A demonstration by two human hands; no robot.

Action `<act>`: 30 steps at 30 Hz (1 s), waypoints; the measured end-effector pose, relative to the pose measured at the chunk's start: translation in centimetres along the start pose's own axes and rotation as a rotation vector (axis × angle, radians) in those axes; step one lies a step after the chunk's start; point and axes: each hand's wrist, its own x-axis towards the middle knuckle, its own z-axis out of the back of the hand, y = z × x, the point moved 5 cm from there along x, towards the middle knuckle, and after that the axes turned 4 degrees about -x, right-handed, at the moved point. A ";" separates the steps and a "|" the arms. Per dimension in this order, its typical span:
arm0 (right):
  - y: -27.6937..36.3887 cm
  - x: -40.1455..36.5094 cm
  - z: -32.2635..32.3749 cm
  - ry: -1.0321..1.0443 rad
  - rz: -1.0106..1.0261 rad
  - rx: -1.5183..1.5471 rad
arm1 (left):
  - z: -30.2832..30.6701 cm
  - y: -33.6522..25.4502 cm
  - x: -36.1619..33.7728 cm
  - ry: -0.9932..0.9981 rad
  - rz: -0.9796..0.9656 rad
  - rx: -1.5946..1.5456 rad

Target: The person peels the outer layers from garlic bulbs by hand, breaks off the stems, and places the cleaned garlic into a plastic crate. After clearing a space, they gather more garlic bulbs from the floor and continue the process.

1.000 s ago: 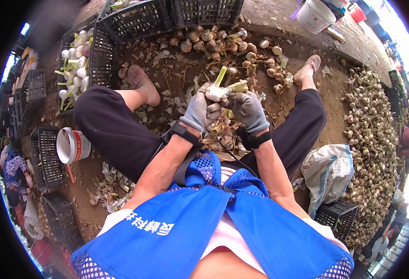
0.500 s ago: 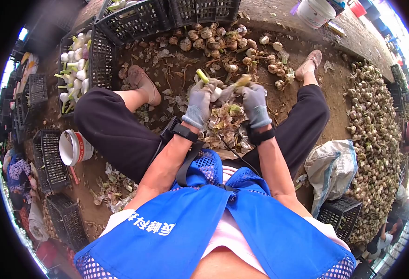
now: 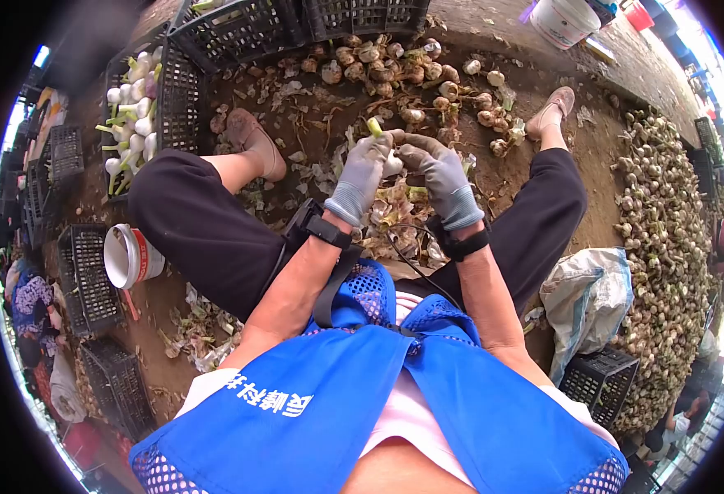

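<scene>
My gloved left hand (image 3: 362,173) is closed around a garlic bulb (image 3: 392,164) with a cut green stem (image 3: 374,126) poking up past the fingers. The white bulb shows on the right side of that hand. My gloved right hand (image 3: 438,171) is beside it, its fingers curved and apart, tips at the bulb; whether they press on it is hard to see. Below both hands lies a heap of papery garlic skins (image 3: 399,210) between my legs. Unpeeled garlic bulbs (image 3: 378,70) lie on the soil ahead.
A black crate (image 3: 182,107) of cleaned garlic stands left, with more black crates (image 3: 238,37) ahead. A white bucket (image 3: 131,257) stands by my left knee. On the right are a white sack (image 3: 588,296), a black crate (image 3: 599,380) and a large garlic pile (image 3: 663,272).
The right hand has let go of the piece of dry skin or stalk it held and moved left to the bulb. The left hand still grips the garlic, slightly higher and further right.
</scene>
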 end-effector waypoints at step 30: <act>-0.5 0.1 -0.1 0.001 -0.017 -0.055 | 0.4 -0.3 0.0 -0.220 -0.061 0.180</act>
